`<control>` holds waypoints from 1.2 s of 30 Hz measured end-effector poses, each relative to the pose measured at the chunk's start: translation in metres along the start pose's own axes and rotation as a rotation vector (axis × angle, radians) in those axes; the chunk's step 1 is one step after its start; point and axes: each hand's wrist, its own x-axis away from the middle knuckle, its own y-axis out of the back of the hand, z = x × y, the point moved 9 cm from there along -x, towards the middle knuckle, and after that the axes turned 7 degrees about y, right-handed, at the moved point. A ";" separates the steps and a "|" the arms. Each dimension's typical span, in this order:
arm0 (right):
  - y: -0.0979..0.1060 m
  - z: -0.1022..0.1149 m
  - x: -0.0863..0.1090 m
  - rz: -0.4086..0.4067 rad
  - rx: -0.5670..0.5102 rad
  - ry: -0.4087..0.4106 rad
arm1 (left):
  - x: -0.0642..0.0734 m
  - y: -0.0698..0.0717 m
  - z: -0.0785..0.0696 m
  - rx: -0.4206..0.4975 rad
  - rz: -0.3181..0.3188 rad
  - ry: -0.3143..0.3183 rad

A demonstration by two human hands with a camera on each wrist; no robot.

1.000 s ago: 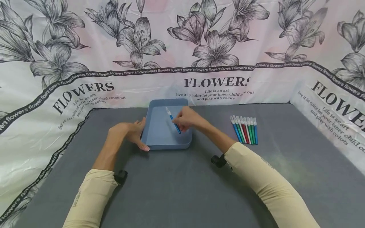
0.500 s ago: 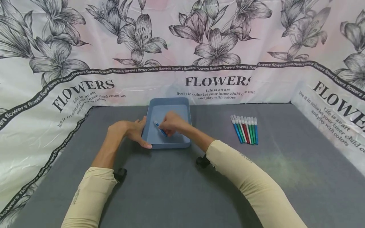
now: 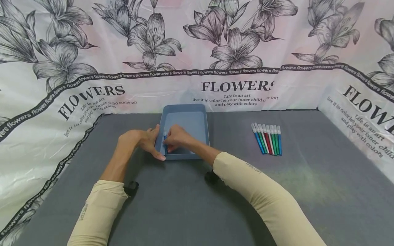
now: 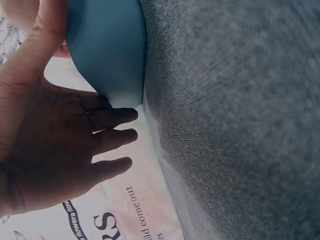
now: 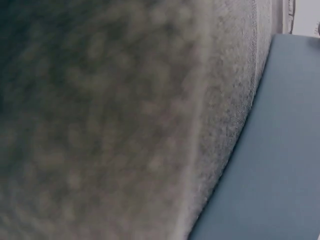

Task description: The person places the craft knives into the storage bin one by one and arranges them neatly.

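Observation:
A shallow blue-grey tray (image 3: 192, 119) stands on the dark grey table by the back wall. My left hand (image 3: 142, 140) steadies it, thumb at the near left corner and straight fingers along the left side. In the left wrist view those fingers (image 4: 115, 120) spread beside the tray's outer wall (image 4: 107, 50). Inside the tray, my right hand (image 3: 179, 138) pinches a blue felt-tip pen (image 3: 165, 137) close along the left wall, its pale cap pointing away from me. The right wrist view has only the tray's outer wall (image 5: 270, 150) and table, the hand out of frame.
A row of several felt-tip pens (image 3: 267, 139) in blue, green, red and white lies on the table to the right, caps pointing away. A flower-printed cloth (image 3: 235, 61) hangs behind and at both sides. The table (image 3: 172, 205) stretches toward me.
My right hand has carried the blue felt-tip pen left and down across the tray to its left wall, turning it from slanted to nearly parallel with that wall. The left hand stays at the tray.

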 end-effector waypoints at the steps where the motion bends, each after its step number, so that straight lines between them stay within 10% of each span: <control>1: -0.001 0.001 0.000 -0.003 0.005 0.006 | 0.000 0.000 -0.001 -0.002 -0.001 -0.004; 17: 0.010 0.010 0.014 0.135 0.045 -0.033 | 0.002 0.000 -0.002 0.010 -0.001 -0.001; 26: 0.089 0.020 0.055 0.048 0.071 0.016 | -0.001 -0.001 0.001 0.026 -0.011 0.052; 36: 0.174 -0.029 0.114 -0.044 0.244 -0.048 | 0.002 0.001 0.000 0.039 -0.020 0.057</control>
